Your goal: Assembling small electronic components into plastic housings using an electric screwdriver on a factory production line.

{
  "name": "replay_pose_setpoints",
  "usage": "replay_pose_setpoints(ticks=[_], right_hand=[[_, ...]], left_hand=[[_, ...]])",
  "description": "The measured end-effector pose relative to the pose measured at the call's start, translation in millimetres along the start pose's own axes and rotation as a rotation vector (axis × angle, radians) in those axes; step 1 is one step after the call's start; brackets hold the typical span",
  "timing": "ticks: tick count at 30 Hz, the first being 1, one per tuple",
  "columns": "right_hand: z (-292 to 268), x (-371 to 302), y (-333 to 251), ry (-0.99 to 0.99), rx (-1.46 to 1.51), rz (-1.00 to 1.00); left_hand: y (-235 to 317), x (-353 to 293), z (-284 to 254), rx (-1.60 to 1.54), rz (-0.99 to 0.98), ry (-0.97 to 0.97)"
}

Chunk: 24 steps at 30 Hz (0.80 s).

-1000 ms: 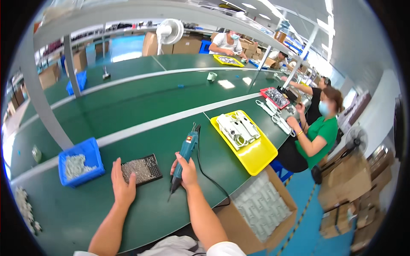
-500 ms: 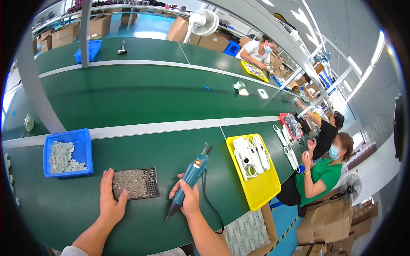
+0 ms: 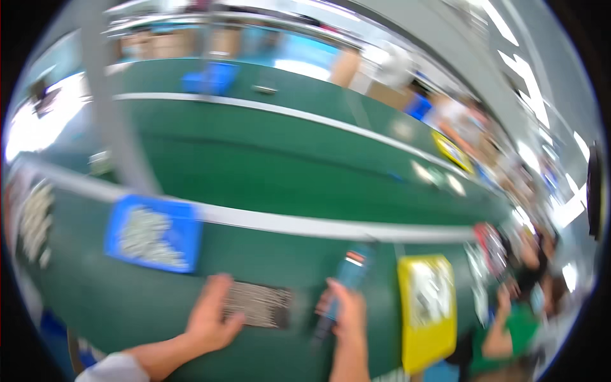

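Observation:
My left hand (image 3: 213,318) rests at the left side of a small dark tray (image 3: 280,313), fingers stretched out and thumb reaching over its near corner. Small greyish metal pieces, apparently screws (image 3: 254,304), fill most of that tray. To the right, my right hand (image 3: 347,312) is closed around a blue-green electric screwdriver (image 3: 351,272), held tilted with its dark tip down over the green table. A blue bin (image 3: 192,239) holding pale plastic parts (image 3: 149,235) stands beyond my left hand. Motion blur smears the whole view.
A yellow tray (image 3: 423,350) with white devices (image 3: 429,293) lies right of the screwdriver. Pale parts (image 3: 37,219) line the far left. A white rail (image 3: 286,223) crosses behind the work area, with a grey post (image 3: 121,127) at left. A co-worker in green (image 3: 522,337) sits at right.
My view has turned leftward, so everything appears farther right and is blurred. My left hand stays at the screw tray, and my right hand keeps hold of the electric screwdriver.

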State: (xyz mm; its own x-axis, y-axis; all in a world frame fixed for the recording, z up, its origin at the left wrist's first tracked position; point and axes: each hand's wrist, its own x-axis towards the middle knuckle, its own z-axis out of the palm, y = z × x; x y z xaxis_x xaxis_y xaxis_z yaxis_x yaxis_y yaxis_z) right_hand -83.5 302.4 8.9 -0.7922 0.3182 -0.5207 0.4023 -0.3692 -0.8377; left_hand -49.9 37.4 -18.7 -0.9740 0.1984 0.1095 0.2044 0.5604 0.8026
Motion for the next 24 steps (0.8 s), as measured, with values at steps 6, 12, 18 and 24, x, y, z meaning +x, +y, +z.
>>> replay_pose_setpoints(ticks=[6,12,18,24], right_hand=[[-31.5,-8.4,15.5,0.074,-0.312,-0.170],[-16.7,-13.3,21.3,-0.006,-0.372,-0.201],[-62.2,5.4,41.1,0.043,-0.587,-0.276],[-35.1,-37.3,-3.5,0.234,-1.213,-0.581]], left_hand=[[6.1,-0.3,13.6,0.071,0.141,0.164],[17.3,-19.6,3.7,-0.078,0.058,0.216],[6.1,0.7,-102.0,0.100,0.530,0.820],[-145.6,129.5,-234.8,0.505,-0.151,0.896]])
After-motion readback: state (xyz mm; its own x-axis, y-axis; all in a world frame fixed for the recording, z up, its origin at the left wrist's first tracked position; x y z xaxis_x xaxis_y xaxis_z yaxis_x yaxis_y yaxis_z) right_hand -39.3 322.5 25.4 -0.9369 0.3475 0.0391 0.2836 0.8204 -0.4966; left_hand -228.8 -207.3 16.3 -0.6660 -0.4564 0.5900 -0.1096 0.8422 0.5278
